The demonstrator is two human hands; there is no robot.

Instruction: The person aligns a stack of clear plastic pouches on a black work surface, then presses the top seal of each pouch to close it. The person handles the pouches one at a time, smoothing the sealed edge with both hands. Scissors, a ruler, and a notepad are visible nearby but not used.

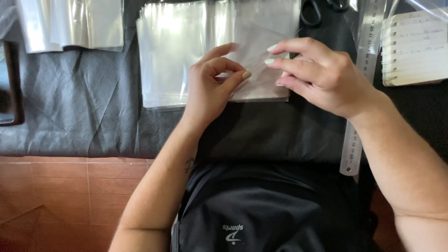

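Note:
A small clear plastic bag (259, 56) is held above the table between both hands. My left hand (210, 84) pinches its lower left part with thumb and curled fingers. My right hand (317, 74) grips its right edge with fingertips. Under and behind the bag lies a stack of clear plastic bags (177, 51) on a dark grey cloth (84, 107) that covers the table.
Another pile of clear bags (70, 23) lies at the top left. A long metal ruler (361, 93) runs down the right side. A spiral notebook (413, 46) sits top right, black scissors (315, 11) at the top. Red tiled floor (60, 200) shows below left.

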